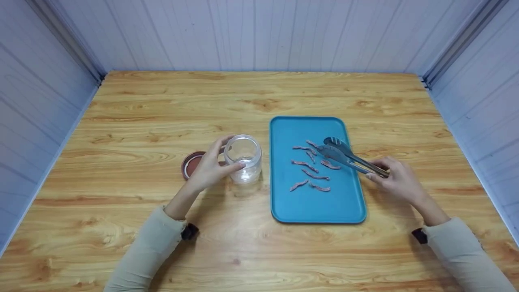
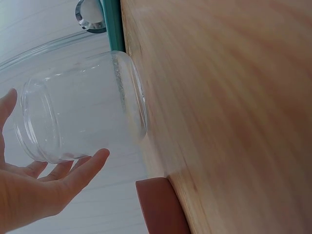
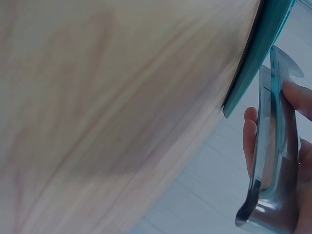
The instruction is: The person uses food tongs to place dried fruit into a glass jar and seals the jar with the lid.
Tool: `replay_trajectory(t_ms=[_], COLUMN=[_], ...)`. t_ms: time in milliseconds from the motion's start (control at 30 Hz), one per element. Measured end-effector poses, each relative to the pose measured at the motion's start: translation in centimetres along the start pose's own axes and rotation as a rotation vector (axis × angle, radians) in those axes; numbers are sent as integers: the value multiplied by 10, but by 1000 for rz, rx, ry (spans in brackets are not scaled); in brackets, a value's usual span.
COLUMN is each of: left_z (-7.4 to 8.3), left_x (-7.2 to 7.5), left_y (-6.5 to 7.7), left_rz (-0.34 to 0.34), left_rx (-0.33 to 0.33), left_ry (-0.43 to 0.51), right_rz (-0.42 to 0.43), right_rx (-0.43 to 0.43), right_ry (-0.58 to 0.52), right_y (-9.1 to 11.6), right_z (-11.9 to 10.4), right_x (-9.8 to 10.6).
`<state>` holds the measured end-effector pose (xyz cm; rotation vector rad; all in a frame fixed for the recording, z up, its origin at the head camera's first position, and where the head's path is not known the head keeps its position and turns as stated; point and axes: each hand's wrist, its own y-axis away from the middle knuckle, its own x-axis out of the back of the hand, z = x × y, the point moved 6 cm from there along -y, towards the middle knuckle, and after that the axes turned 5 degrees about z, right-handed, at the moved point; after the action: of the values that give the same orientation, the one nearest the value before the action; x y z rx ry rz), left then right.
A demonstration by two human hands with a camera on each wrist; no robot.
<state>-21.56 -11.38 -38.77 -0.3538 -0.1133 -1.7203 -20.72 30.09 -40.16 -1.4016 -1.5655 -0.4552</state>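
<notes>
My left hand (image 1: 215,164) holds a clear, wide-mouthed jar (image 1: 248,174) that stands upright on the table, left of the tray. Its thumb lies across the jar's front and the fingers curve round the far side, near the neck in the left wrist view. At the tray's right edge, my right hand (image 1: 395,178) grips metal tongs (image 1: 354,160) by the handle end. Their arms are spread apart over the blue tray (image 1: 320,211), one tip close to a strip. Several thin, reddish-brown strips, like dried meat (image 1: 304,164), lie scattered on the tray.
A reddish-brown round lid (image 1: 192,164) with a pale inner ring lies left of the jar, partly behind my left hand. Pale panel walls (image 1: 259,36) enclose the wooden table (image 1: 170,101) at the back and both sides.
</notes>
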Motion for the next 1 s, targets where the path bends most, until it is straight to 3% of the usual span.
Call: replay_trajectory(t_ms=[333, 1000], left_z=[30, 29], left_x=[0, 0], left_y=[9, 9], left_rz=[-17, -19], left_rx=[27, 18], left_ry=[-16, -15], right_rz=[-22, -58], right_rx=[-37, -95], right_ry=[1, -45], right_y=[-1, -2], right_z=[0, 3], right_x=[-4, -9])
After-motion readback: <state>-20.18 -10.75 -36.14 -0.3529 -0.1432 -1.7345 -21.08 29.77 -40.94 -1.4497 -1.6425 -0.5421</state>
